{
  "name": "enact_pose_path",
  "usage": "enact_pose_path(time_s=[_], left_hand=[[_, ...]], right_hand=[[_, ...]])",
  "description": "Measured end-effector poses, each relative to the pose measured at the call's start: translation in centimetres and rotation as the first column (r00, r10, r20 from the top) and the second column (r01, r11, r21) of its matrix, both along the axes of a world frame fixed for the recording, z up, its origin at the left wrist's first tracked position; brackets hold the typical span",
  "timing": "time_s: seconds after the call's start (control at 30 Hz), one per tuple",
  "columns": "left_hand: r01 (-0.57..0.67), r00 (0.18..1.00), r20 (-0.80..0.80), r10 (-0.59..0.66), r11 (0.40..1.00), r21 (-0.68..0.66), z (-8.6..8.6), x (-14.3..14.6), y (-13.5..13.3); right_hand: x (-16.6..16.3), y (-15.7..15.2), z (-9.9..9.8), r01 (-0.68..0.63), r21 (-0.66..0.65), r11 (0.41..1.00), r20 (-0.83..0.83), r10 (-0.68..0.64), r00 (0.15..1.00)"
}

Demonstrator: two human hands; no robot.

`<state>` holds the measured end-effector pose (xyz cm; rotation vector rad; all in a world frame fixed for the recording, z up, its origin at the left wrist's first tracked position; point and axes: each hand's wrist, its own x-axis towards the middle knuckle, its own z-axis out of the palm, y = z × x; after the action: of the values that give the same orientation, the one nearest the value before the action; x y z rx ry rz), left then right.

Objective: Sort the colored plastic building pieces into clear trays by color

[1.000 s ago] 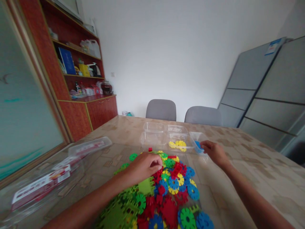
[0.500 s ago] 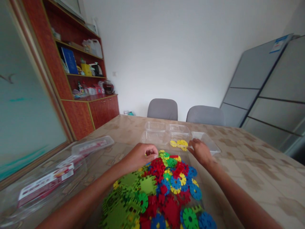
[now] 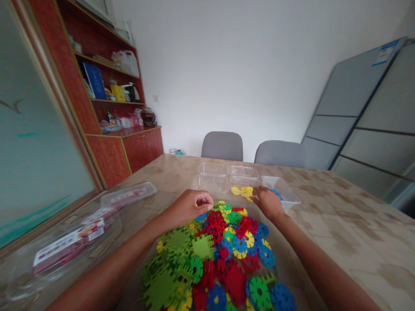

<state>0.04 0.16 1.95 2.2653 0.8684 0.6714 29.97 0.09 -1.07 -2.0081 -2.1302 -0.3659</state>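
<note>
My left hand (image 3: 191,206) hovers at the far left end of a heap of plastic building pieces, its fingers curled into a loose pinch; anything inside them is hidden. The heap has green square pieces (image 3: 202,247), red pieces (image 3: 235,278) and notched discs such as a blue disc (image 3: 266,256) and a green disc (image 3: 259,292). My right hand (image 3: 269,202) is beside yellow discs (image 3: 241,191) in a clear container, fingers bent together and pointing left. What they grip cannot be made out. Behind that hand, a blue disc (image 3: 276,194) shows in the right-hand clear container (image 3: 292,196).
More clear containers (image 3: 212,169) stand along the far side of the table (image 3: 327,224). At left lie clear lids and trays with a printed label (image 3: 69,244). Two grey chairs (image 3: 222,144) stand behind the table, with a wooden cabinet (image 3: 142,149) at back left.
My right hand has shifted slightly left, toward the yellow discs. A blue disc now shows in the right-hand container. The left hand stays curled by the heap, and the view has tilted slightly.
</note>
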Motion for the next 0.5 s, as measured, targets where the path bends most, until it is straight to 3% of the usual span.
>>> enact_pose_path(time_s=[0.13,0.23,0.37,0.5], left_hand=[[0.006,0.997,-0.07,-0.006,1.0,0.004,0.6,-1.4,0.4],[0.029,0.987,-0.159,-0.03,1.0,-0.007,0.9,-2.9,0.5],[0.108,0.956,-0.268,-0.122,0.992,-0.068,1.6,-4.1,-0.1],[0.178,0.938,-0.279,-0.203,0.977,-0.113,2.6,-3.9,-1.2]], right_hand=[[-0.8,-1.4,0.5,-0.07,0.027,0.997,-0.098,0.072,0.993],[-1.8,-3.3,0.6,-0.234,0.015,0.972,-0.186,0.233,0.954],[-3.1,-5.9,0.3,-0.471,-0.048,0.881,-0.289,0.439,0.851],[-3.3,-7.4,0.4,-0.61,-0.138,0.78,-0.436,0.506,0.744]])
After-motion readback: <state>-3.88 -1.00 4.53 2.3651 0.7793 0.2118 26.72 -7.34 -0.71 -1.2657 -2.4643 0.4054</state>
